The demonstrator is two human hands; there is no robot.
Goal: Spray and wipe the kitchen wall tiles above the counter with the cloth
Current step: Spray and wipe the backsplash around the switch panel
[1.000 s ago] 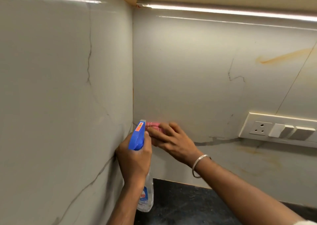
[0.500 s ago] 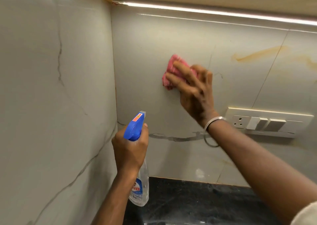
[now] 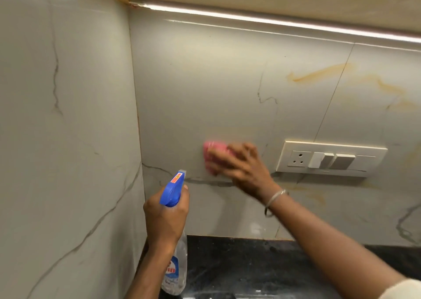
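Observation:
My right hand (image 3: 243,168) presses a pink cloth (image 3: 210,151) flat against the grey marbled back wall tile (image 3: 205,82), just left of the switch plate; hand and cloth are motion-blurred. My left hand (image 3: 165,216) grips the neck of a clear spray bottle (image 3: 175,269) with a blue trigger head (image 3: 173,190), held upright near the wall corner, nozzle facing the back wall. Orange streaks (image 3: 319,74) mark the tile at the upper right.
A white socket-and-switch plate (image 3: 330,158) is fixed to the back wall right of the cloth. A second tiled wall (image 3: 63,139) closes in on the left. The black counter (image 3: 262,264) runs below. An LED strip (image 3: 273,21) glows under the cabinet.
My right hand swept the cloth from the low corner up the back wall, then back down to beside the switch plate. The left hand with the bottle stayed about where it was.

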